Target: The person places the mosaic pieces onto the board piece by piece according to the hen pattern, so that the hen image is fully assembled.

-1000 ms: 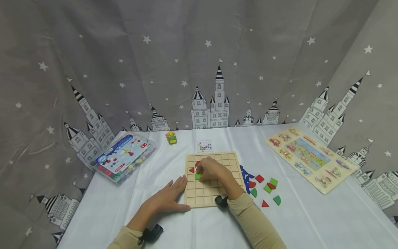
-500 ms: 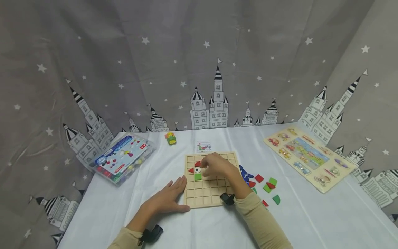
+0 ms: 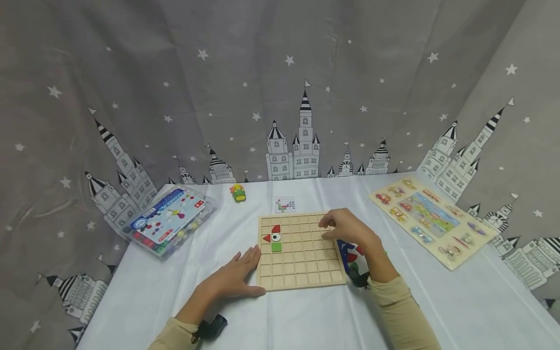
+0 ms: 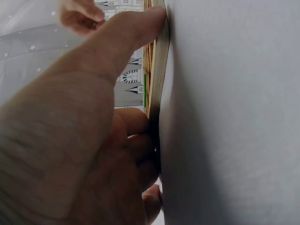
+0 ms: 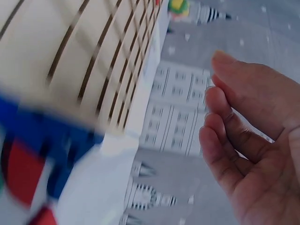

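A wooden grid board lies on the white cloth. Toward its upper left sit a red quarter-round piece, a red triangle, a white tile with an eye and a green square. My left hand rests flat at the board's left edge, its thumb touching the rim in the left wrist view. Above the board's right side hovers my right hand, with loosely bent fingers and nothing between them in the right wrist view. Blue pieces and red and green ones lie right of the board, partly hidden by the right arm.
Behind the board lies a small picture card. A clear box of coloured pegs stands at left, with a small toy figure near the back edge. On the right is a wooden picture puzzle.
My right hand has left the eye tile and moved right, across the board to its right edge, uncovering the coloured pieces on the grid. The left hand has stayed in place.
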`<state>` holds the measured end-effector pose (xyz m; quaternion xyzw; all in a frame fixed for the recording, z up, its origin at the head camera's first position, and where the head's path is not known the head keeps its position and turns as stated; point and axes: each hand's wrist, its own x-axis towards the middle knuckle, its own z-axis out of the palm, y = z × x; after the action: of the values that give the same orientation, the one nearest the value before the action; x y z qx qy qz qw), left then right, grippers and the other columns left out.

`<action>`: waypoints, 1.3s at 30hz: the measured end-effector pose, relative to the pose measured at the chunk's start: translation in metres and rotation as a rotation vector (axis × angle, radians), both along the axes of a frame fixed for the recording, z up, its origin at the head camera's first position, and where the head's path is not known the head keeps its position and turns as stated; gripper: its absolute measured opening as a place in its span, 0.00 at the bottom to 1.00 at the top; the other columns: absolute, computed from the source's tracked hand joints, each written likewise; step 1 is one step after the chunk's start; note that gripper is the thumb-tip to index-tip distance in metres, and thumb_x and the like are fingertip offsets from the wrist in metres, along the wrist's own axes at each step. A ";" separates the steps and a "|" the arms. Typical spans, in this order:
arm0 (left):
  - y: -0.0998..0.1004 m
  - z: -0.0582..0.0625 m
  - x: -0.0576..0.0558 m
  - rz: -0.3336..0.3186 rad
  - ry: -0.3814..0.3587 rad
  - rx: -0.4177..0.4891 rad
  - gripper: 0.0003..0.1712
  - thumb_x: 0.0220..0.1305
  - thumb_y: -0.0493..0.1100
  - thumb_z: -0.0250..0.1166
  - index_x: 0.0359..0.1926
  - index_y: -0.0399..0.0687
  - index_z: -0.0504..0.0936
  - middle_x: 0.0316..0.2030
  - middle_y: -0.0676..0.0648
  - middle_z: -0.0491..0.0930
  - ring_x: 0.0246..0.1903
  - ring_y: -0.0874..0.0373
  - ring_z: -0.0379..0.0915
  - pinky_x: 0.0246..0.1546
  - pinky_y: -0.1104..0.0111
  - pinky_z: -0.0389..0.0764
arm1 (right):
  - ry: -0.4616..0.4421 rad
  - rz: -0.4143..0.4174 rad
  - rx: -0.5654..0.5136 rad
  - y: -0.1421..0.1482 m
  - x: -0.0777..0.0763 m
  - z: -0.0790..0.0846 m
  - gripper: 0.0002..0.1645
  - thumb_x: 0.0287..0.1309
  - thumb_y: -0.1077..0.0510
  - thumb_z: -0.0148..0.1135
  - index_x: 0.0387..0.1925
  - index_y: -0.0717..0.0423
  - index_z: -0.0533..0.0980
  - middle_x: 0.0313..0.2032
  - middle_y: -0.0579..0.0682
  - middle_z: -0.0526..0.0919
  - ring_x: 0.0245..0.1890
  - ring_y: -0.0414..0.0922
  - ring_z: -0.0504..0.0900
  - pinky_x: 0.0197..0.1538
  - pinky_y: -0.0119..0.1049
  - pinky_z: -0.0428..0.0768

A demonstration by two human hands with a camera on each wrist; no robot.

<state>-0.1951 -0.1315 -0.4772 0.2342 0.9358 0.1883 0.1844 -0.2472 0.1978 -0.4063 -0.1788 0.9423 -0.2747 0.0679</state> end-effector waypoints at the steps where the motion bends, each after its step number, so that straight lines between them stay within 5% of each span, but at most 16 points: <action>1: 0.000 0.000 0.000 0.000 0.002 -0.002 0.65 0.49 0.72 0.67 0.76 0.42 0.49 0.77 0.44 0.47 0.77 0.48 0.42 0.78 0.52 0.45 | -0.002 -0.015 0.002 0.007 0.001 0.000 0.16 0.50 0.61 0.72 0.43 0.61 0.83 0.42 0.52 0.87 0.47 0.51 0.83 0.53 0.46 0.83; 17: 0.001 -0.002 -0.001 0.012 -0.017 -0.014 0.65 0.48 0.73 0.67 0.76 0.43 0.49 0.77 0.45 0.48 0.77 0.50 0.43 0.78 0.53 0.45 | -0.047 -0.199 -0.003 0.096 0.021 -0.019 0.18 0.53 0.59 0.71 0.45 0.62 0.82 0.44 0.58 0.85 0.42 0.50 0.79 0.51 0.46 0.82; 27: 0.001 -0.002 -0.002 0.007 -0.012 -0.010 0.65 0.49 0.72 0.67 0.76 0.43 0.50 0.77 0.44 0.48 0.77 0.50 0.43 0.78 0.53 0.45 | -0.111 -0.237 -0.018 0.119 0.025 -0.031 0.19 0.51 0.57 0.72 0.46 0.59 0.82 0.39 0.53 0.83 0.39 0.46 0.75 0.41 0.34 0.77; 39: 0.001 -0.003 -0.002 0.010 -0.015 -0.015 0.65 0.49 0.72 0.67 0.76 0.43 0.50 0.77 0.45 0.48 0.77 0.50 0.43 0.78 0.53 0.45 | -0.280 -0.280 -0.014 0.137 0.028 -0.050 0.22 0.45 0.53 0.76 0.44 0.55 0.82 0.40 0.48 0.84 0.40 0.46 0.76 0.45 0.40 0.78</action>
<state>-0.1974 -0.1308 -0.4803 0.2270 0.9369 0.1840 0.1922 -0.2197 0.3350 -0.4568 -0.0063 0.9373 -0.3104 0.1582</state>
